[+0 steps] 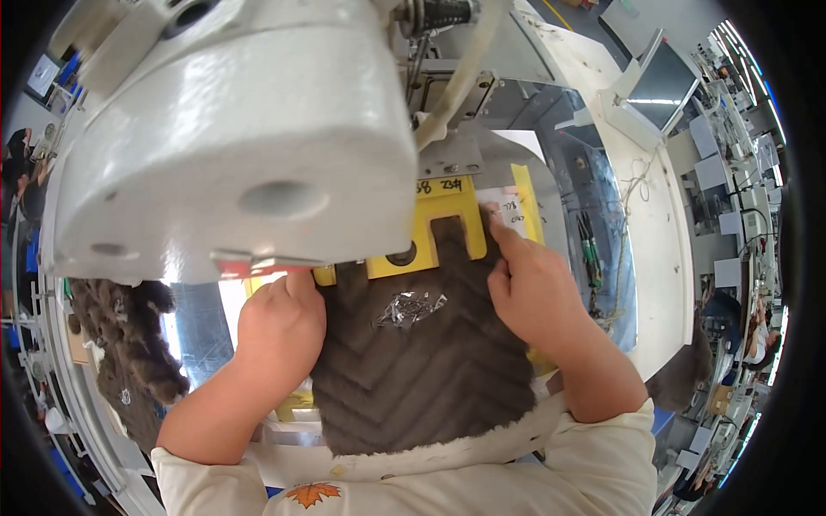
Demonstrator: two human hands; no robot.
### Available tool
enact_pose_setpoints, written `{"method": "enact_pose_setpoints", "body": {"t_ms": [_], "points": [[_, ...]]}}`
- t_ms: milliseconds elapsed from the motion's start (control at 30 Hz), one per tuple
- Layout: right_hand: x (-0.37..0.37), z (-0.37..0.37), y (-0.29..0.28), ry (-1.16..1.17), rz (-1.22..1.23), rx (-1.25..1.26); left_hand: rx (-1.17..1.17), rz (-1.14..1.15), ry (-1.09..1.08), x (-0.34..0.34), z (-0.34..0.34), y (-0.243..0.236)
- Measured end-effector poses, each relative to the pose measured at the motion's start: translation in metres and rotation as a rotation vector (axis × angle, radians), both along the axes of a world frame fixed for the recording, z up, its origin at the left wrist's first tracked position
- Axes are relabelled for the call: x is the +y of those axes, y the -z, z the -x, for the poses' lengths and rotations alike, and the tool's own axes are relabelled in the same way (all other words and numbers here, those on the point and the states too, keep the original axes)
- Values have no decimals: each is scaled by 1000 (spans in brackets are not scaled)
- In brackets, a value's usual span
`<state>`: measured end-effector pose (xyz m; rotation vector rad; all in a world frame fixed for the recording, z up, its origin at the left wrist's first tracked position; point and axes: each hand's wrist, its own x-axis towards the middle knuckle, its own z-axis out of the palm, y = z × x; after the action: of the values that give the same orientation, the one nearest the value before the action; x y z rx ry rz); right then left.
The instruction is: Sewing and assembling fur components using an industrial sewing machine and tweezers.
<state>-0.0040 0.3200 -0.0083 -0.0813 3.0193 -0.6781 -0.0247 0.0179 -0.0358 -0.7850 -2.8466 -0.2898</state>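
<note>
A piece of brown plush fabric [422, 353] with a zigzag pile lies in front of me, its far end under a notched yellow template [456, 202]. My left hand [282, 327] is at the fabric's left edge with its fingers curled against it; the machine head hides the fingertips. On the right edge, my right hand [540, 288] rests beside the template, index finger stretched forward and thumb on the fabric. A small crumpled clear plastic piece [411, 308] lies on the plush between my hands.
The big white machine head [241, 138] hangs over the left side and covers part of the template. Green-handled tweezers [590, 249] lie on the right. A brown plush pile [129, 344] stands at the left, and a monitor [658, 86] at the far right.
</note>
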Motion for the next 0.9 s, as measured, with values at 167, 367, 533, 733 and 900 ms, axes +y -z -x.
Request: {"method": "enact_pose_setpoints", "body": {"t_ms": [167, 367, 533, 733, 900], "points": [[-3, 5, -4, 14, -13, -59, -61, -6, -87, -2, -2, 5], [-1, 1, 0, -30, -30, 9, -68, -2, -21, -1, -2, 1], [-2, 3, -2, -13, 2, 15, -6, 21, 33, -3, 0, 2], [-2, 5, -1, -15, 4, 7, -47, -6, 11, -2, 2, 3], [-2, 3, 4, -17, -11, 77, -80, 25, -50, -4, 1, 5]]}}
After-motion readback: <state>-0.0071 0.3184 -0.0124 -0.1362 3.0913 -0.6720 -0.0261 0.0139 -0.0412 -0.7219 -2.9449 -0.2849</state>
